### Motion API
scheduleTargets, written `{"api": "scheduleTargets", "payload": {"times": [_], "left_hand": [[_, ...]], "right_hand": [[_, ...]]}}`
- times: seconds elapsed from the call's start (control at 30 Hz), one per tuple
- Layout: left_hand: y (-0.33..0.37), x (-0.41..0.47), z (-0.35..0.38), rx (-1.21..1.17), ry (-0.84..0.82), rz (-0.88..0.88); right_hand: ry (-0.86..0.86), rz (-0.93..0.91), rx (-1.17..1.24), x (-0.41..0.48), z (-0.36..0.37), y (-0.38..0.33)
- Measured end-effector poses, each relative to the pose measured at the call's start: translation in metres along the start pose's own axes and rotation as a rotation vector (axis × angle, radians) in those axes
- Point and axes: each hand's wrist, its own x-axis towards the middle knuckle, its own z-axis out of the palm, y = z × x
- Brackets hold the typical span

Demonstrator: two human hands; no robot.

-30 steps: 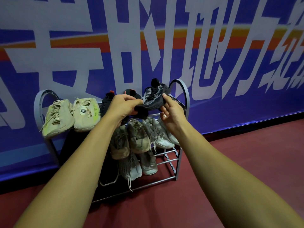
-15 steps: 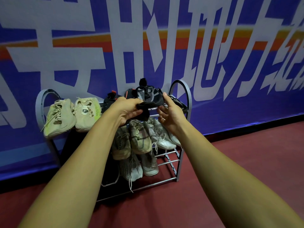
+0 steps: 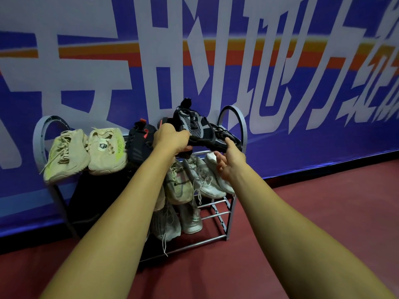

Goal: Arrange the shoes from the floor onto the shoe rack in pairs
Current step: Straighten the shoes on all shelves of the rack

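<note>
Our left grip (image 3: 172, 140) clasps the black-and-grey shoe (image 3: 194, 128) at its heel end, fingers curled under the sole. From that hold the shoe's long axis runs out toward about 4 o'clock. The collar rides high at 1 o'clock and the toe dips low over the right end of the top shelf of the shoe rack (image 3: 242, 121).

Our right grip (image 3: 228, 161) is loose and holds nothing. Its thumb just touches the underside near the toe, and its fingers hang relaxed at 7 o'clock from that contact.

So the left grip carries the weight and the right grip sits nearer the leading end. We judge that the set-down depends on swinging the toe round with the right while the left lowers the heel.

The slot lies at 3 o'clock from the black pair (image 3: 140, 143), which stands beside the beige pair (image 3: 86, 154). Dark knit at the far right may be the mate, but we cannot tell.
</note>
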Motion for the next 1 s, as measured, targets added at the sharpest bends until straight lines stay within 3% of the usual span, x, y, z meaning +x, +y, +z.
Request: {"api": "scheduleTargets", "payload": {"times": [0.47, 0.83, 1.0], "left_hand": [[-0.004, -0.001, 0.005, 0.264, 0.018, 0.053], [-0.002, -0.009, 0.006, 0.296, 0.018, 0.074], [-0.005, -0.008, 0.005, 0.29, 0.032, 0.079]], "right_hand": [[0.029, -0.017, 0.164, 0.021, -0.002, -0.003], [-0.002, -0.009, 0.022, 0.028, -0.006, 0.0], [-0.332, 0.142, -0.171, 0.004, -0.004, -0.005]]}}
